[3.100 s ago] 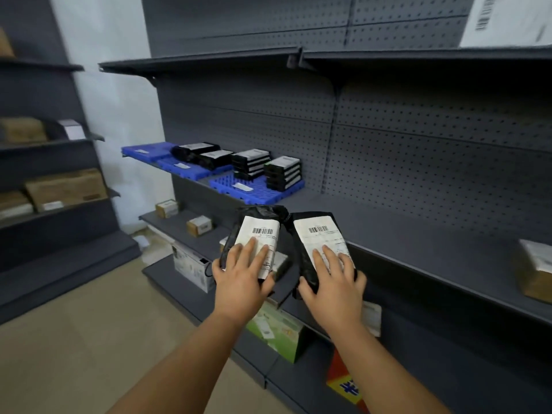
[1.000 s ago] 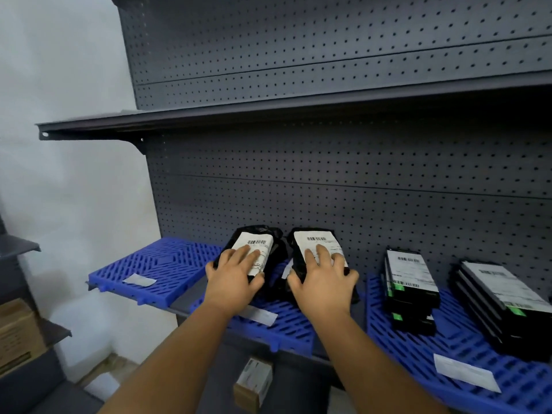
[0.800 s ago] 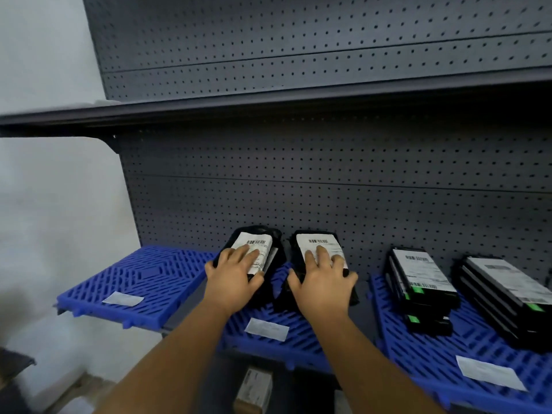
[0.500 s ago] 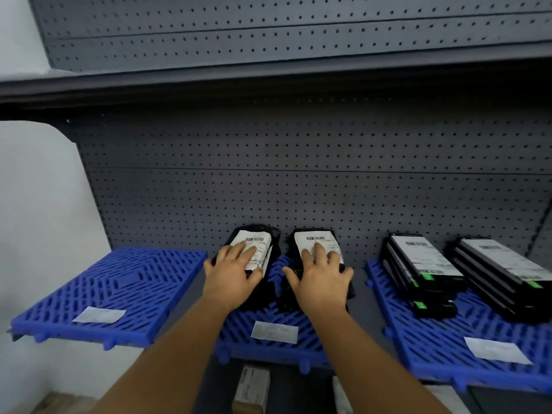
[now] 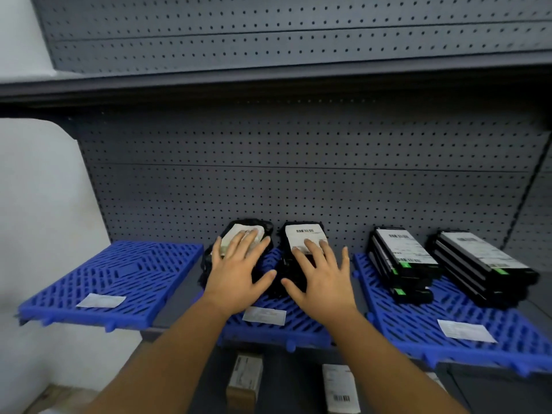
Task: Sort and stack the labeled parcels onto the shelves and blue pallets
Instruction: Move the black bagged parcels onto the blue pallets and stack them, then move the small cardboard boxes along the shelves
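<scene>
We hold both hands flat and spread over two black parcels that lie side by side on the middle blue pallet (image 5: pixel 268 327), at about twelve o'clock from us. Our left hand (image 5: pixel 239 273) rests with straight fingers on the left parcel (image 5: pixel 236 234), covering most of its white label; our right hand (image 5: pixel 322 276) lies the same way on the right parcel (image 5: pixel 301 234), fingertips on the lower part of its label, neither hand gripping anything. At ten o'clock a second blue pallet (image 5: pixel 119 273) carries only a small paper slip (image 5: pixel 100 300). At two o'clock a third blue pallet (image 5: pixel 466 336) bears two stacks of flat black parcels (image 5: pixel 400 264) with white labels. All three pallets sit on a grey shelf (image 5: pixel 191 276) backed by a perforated panel (image 5: pixel 298 180). Below, at six o'clock, a small cardboard box (image 5: pixel 243 380) stands on a lower shelf
</scene>
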`<state>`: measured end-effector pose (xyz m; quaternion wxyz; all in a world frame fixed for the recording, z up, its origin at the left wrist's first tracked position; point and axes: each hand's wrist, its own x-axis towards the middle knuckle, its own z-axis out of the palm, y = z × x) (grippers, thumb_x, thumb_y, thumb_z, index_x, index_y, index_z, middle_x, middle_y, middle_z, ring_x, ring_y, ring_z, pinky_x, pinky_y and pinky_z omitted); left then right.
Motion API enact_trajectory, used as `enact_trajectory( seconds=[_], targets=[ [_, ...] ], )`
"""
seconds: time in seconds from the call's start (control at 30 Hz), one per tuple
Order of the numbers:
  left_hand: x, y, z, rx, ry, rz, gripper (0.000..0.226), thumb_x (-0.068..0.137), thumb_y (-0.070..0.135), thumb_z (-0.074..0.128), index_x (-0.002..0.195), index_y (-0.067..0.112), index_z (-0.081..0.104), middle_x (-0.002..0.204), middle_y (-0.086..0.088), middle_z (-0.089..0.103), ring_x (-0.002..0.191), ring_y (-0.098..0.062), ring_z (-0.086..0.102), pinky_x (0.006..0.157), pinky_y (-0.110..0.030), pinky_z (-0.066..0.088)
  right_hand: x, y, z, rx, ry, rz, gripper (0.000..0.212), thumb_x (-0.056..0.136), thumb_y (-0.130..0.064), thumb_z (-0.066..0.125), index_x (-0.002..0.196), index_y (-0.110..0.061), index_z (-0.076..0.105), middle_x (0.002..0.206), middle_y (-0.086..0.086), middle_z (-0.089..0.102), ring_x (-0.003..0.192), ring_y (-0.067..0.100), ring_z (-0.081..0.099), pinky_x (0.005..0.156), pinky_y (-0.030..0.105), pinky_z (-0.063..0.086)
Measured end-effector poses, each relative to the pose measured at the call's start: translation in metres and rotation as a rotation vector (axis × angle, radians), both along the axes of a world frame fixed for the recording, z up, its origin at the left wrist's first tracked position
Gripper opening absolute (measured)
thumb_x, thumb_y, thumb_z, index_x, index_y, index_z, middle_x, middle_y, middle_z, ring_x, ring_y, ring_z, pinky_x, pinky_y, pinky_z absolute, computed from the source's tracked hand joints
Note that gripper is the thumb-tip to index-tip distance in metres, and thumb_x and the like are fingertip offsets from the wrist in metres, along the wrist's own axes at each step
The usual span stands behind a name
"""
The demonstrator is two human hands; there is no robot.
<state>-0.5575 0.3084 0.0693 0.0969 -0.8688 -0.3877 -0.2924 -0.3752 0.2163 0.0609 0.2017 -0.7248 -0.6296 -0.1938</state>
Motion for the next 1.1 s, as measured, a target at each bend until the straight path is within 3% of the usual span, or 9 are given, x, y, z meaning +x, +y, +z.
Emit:
enact_trajectory(
  seconds=[0.1, 0.3, 0.4, 0.6, 0.77, 1.0, 1.1],
  targets=[
    [0.009, -0.041, -0.008, -0.027, 0.005, -0.014, 0.07, 0.087, 0.069, 0.028, 0.15, 0.037, 0.025, 0.159, 0.007, 0.02, 0.147, -0.017, 0.012, 0.118, -0.053, 0.002, 0.009, -0.038, -0.008, 0.021, 0.026, 0.059, 0.067, 0.086, -0.069, 0.036, 0.14, -0.03, 0.045, 0.149, 0.0, 0.04, 0.141, 0.026, 0.029, 0.114, 0.061, 0.014],
    [0.037, -0.132, -0.043, -0.117, 0.026, -0.047, 0.069, 0.089, 0.07, 0.024, 0.15, 0.037, 0.025, 0.159, 0.009, 0.019, 0.146, -0.016, 0.014, 0.118, -0.052, 0.007, 0.037, -0.123, -0.033, -0.036, 0.071, 0.142, 0.069, 0.087, -0.067, 0.033, 0.143, -0.028, 0.043, 0.151, 0.001, 0.039, 0.141, 0.027, 0.03, 0.113, 0.052, 0.027],
    [0.05, -0.176, -0.062, -0.185, 0.058, -0.06, 0.071, 0.088, 0.071, 0.02, 0.151, 0.038, 0.022, 0.16, 0.01, 0.014, 0.147, -0.015, 0.009, 0.117, -0.053, 0.005, 0.053, -0.163, -0.052, -0.1, 0.092, 0.152, 0.067, 0.089, -0.064, 0.039, 0.144, -0.027, 0.041, 0.153, 0.002, 0.034, 0.143, 0.028, 0.027, 0.113, 0.051, 0.024],
    [0.067, -0.239, -0.115, -0.24, 0.104, -0.13, 0.065, 0.092, 0.07, 0.018, 0.148, 0.037, 0.028, 0.157, 0.007, 0.025, 0.145, -0.019, 0.022, 0.117, -0.052, 0.013, 0.073, -0.224, -0.101, -0.189, 0.149, 0.129, 0.066, 0.085, -0.063, 0.039, 0.137, -0.025, 0.051, 0.145, 0.004, 0.046, 0.136, 0.029, 0.04, 0.105, 0.052, 0.039],
    [0.081, -0.261, -0.166, -0.325, 0.167, -0.171, 0.059, 0.092, 0.063, 0.035, 0.145, 0.037, 0.031, 0.155, 0.006, 0.031, 0.139, -0.021, 0.03, 0.113, -0.056, 0.021, 0.088, -0.256, -0.146, -0.24, 0.171, 0.101, 0.06, 0.084, -0.06, 0.044, 0.131, -0.024, 0.057, 0.137, 0.004, 0.054, 0.128, 0.03, 0.049, 0.099, 0.051, 0.046],
    [0.113, -0.257, -0.214, -0.475, 0.219, -0.21, 0.064, 0.088, 0.067, 0.03, 0.146, 0.04, 0.03, 0.157, 0.01, 0.022, 0.143, -0.016, 0.018, 0.116, -0.055, 0.012, 0.115, -0.273, -0.197, -0.364, 0.217, 0.023, 0.062, 0.082, -0.061, 0.046, 0.132, -0.026, 0.056, 0.138, 0.003, 0.052, 0.128, 0.03, 0.047, 0.103, 0.05, 0.042],
    [0.128, -0.247, -0.23, -0.571, 0.29, -0.21, 0.069, 0.085, 0.072, 0.018, 0.148, 0.045, 0.017, 0.161, 0.013, 0.004, 0.147, -0.015, 0.004, 0.117, -0.053, -0.004, 0.128, -0.275, -0.213, -0.441, 0.25, -0.024, 0.07, 0.083, -0.066, 0.035, 0.142, -0.029, 0.043, 0.149, 0.0, 0.039, 0.14, 0.026, 0.03, 0.114, 0.05, 0.026]
  ],
)
